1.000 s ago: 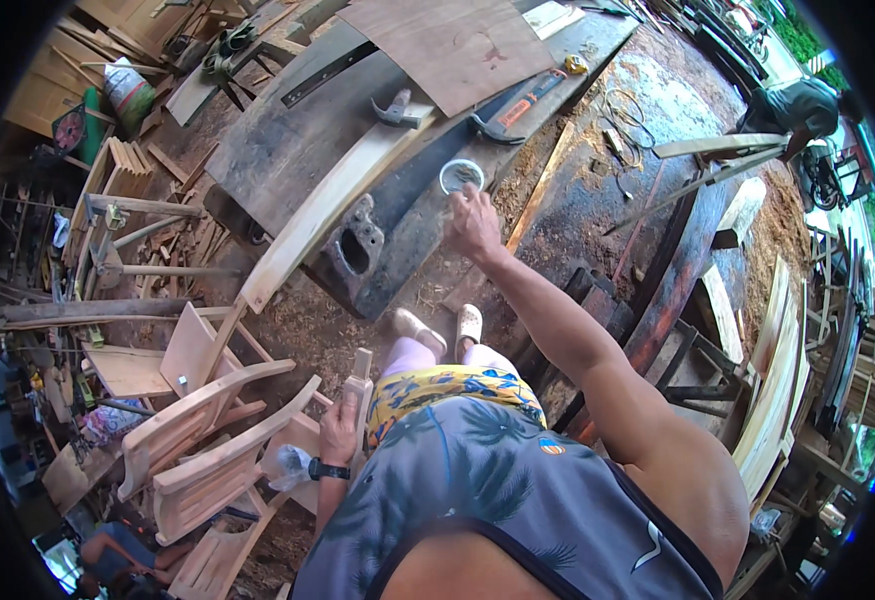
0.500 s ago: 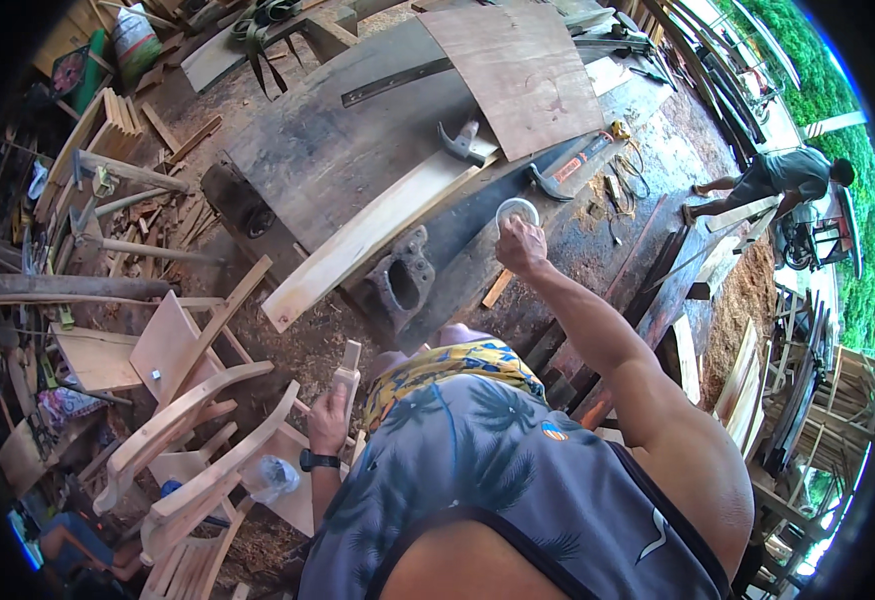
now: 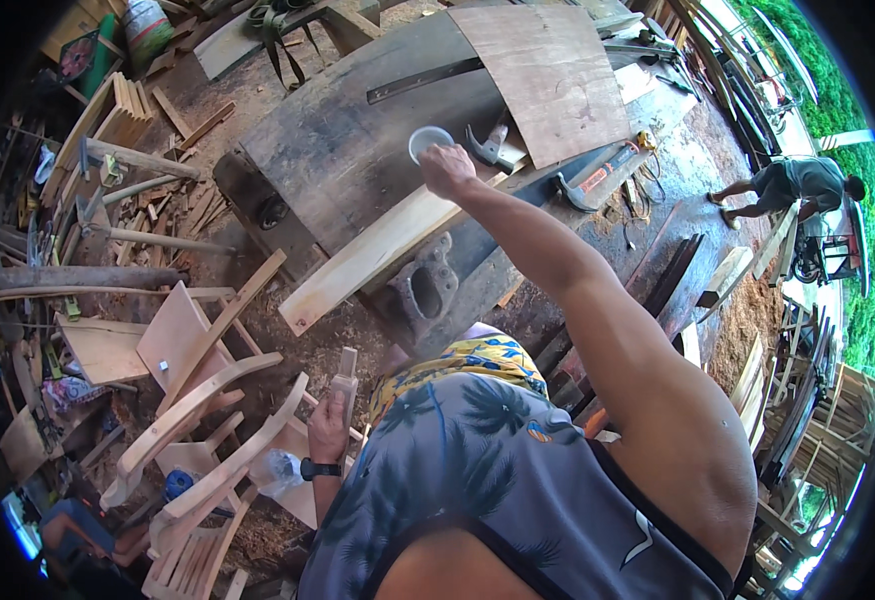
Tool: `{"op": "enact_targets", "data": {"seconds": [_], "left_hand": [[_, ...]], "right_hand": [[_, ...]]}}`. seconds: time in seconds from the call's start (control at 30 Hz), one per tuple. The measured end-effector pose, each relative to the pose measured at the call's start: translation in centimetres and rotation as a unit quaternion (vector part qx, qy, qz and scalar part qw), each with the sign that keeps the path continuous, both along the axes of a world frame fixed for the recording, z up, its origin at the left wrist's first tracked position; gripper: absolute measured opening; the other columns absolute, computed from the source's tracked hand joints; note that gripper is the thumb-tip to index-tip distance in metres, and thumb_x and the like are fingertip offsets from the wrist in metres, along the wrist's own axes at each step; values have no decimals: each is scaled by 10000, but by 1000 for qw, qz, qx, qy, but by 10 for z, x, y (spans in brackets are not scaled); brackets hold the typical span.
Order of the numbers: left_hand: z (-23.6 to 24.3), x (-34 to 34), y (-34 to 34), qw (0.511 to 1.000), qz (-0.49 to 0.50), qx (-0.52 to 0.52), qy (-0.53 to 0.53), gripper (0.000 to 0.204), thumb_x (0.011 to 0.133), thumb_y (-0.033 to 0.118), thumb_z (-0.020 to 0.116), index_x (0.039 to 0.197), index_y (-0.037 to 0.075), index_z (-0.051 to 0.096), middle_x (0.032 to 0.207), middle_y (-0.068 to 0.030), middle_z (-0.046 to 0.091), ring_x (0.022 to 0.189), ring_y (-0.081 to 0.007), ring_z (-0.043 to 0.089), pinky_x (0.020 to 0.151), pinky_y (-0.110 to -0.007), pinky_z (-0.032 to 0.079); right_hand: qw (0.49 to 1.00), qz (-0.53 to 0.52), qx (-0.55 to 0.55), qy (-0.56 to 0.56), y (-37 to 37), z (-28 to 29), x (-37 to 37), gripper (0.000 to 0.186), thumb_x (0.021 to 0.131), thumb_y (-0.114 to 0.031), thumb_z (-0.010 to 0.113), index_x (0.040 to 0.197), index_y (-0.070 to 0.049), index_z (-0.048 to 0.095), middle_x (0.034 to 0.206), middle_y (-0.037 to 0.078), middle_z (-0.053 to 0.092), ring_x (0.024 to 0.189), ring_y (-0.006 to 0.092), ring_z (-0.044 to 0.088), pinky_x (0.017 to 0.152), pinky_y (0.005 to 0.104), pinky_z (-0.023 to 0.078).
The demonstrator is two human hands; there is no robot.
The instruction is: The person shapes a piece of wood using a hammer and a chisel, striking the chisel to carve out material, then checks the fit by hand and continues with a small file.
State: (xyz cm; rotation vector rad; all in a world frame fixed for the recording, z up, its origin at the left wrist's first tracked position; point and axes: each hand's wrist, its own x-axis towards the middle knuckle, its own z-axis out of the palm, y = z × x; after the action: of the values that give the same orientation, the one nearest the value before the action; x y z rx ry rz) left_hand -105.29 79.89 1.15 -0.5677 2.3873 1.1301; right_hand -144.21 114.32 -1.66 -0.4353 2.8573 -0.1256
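Note:
My right hand [image 3: 449,172] is stretched out over the workbench, its fingers closed on the rim of a round whitish plastic tub [image 3: 427,138]. What the tub contains, I cannot make out. Just right of it lies a claw hammer [image 3: 492,148], and below it a long pale board [image 3: 367,255] runs along the bench's near edge. Low at my left side, my left hand [image 3: 327,428] is wrapped round a short wooden piece [image 3: 348,365] with a narrower, stepped end pointing up.
A plywood sheet [image 3: 547,80] and an orange-handled hammer [image 3: 602,172] rest on the workbench [image 3: 347,130]. A cast metal fitting [image 3: 422,290] juts from its near side. Curved wooden chair parts [image 3: 197,420] crowd the left. At far right, another person [image 3: 802,185] bends over lumber.
My right hand has carried the tub leftward, from right of the long board to over the bench beyond it. My left hand keeps hold of the wooden piece. The view has shifted slightly.

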Motion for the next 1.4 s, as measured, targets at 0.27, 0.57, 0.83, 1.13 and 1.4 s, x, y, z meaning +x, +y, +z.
{"op": "enact_targets", "data": {"seconds": [0.27,0.57,0.83,1.13,1.4], "left_hand": [[-16,18,-2,999,46,-6,29,559,1048,493,448,977,-38,605,858,-277,633,831,-463,614,731,-485,464],[-31,-27,8,996,74,34,18,579,1069,511,370,1175,-12,594,1059,-243,671,1014,-416,638,847,-480,467],[-13,-68,36,995,-58,-58,63,577,1051,531,388,1079,-1,610,930,-301,664,945,-538,609,766,-558,456],[-25,-69,46,996,-67,-41,51,635,1047,547,382,1085,-31,641,958,-301,669,956,-506,628,800,-536,471],[-19,-64,45,997,-35,-48,43,624,1053,537,370,1117,-18,648,1013,-296,669,1002,-487,629,831,-538,464]], "right_hand": [[993,-73,-93,3,-42,24,101,243,867,-182,514,913,-52,714,911,208,713,855,380,710,741,497,578],[976,-62,-146,-150,-3,20,224,185,770,-135,574,873,-16,670,897,215,705,872,410,705,758,501,578],[982,-85,-126,-114,25,19,211,192,773,-149,583,868,-28,698,900,208,724,888,395,720,784,467,590],[964,146,-187,-124,-5,7,222,242,755,-117,622,968,-31,700,1050,168,679,1044,328,679,879,475,565],[965,92,-232,-83,-4,10,189,204,756,-136,593,901,-34,693,1002,163,677,1021,355,668,894,455,548]]}}
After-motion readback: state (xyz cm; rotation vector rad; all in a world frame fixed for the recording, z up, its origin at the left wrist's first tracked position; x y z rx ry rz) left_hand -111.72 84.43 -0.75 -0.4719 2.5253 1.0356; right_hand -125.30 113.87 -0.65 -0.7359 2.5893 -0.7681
